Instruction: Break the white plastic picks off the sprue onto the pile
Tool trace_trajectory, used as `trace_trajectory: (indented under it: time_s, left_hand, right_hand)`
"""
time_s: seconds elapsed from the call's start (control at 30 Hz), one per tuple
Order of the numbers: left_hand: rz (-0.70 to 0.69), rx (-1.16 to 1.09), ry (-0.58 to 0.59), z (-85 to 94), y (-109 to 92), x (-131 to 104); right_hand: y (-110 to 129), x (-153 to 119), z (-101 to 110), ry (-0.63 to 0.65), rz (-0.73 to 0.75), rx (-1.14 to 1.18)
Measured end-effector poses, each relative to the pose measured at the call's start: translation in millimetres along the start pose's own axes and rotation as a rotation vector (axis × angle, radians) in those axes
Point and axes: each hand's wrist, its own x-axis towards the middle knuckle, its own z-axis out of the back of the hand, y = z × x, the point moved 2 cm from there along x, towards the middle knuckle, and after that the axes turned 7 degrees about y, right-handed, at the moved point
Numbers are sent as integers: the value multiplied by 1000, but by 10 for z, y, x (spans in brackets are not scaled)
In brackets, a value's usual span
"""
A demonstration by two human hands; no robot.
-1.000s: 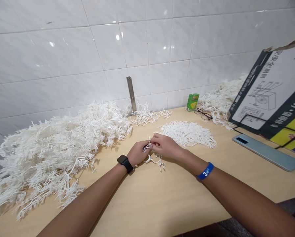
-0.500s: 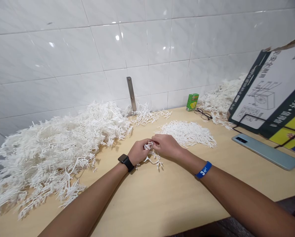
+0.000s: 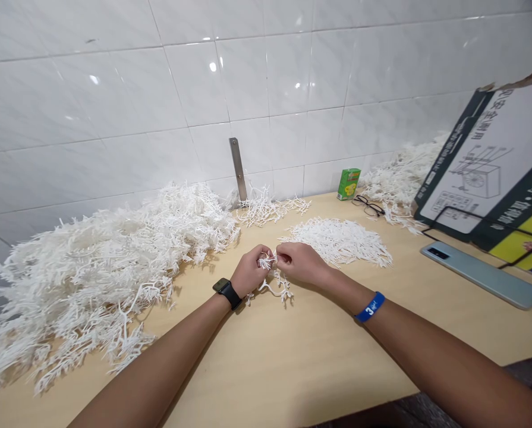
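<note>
My left hand (image 3: pixel 251 272) is closed around a small bunch of white branched pieces (image 3: pixel 266 260), whose thin tips stick out between thumb and fingers. Close on its right, my right hand (image 3: pixel 299 261) has its thumb and fingers pinched together; what lies between them is too small to make out. White branching stems (image 3: pixel 277 290) extend over the table just below both hands. Behind my right hand lies a flat heap of small white pieces (image 3: pixel 341 241). A large tangled pile of white branches (image 3: pixel 100 255) fills the left side.
Near the tiled wall stand a metal bracket (image 3: pixel 238 169) and a green box (image 3: pixel 348 184), with glasses (image 3: pixel 368 205) beside the box. A phone (image 3: pixel 484 276), a black wire frame (image 3: pixel 522 252) and a large carton (image 3: pixel 484 172) are at right. More white branches (image 3: pixel 399 172) lie behind.
My right hand's fingertips have drawn slightly away from my left hand, and the bunch in my left hand shows more. The view has shifted a little.
</note>
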Motion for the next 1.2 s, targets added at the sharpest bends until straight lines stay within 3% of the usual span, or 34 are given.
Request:
trace_trajectory:
  time_s: [0.43,0.63,0.97,1.2]
  left_hand:
    - [-17,-25,-57,27,46,9]
    - [-5,-18,-61,28,35,5]
    - [19,-40,-46,13,85,33]
    - [-28,-9,-58,51,-24,26]
  right_hand:
    - [18,-6,-4,-27,32,166]
    - [-7,9,-41,-43,70,148]
    - [-9,8,27,-66,12,138]
    - [0,5,32,-87,-1,143]
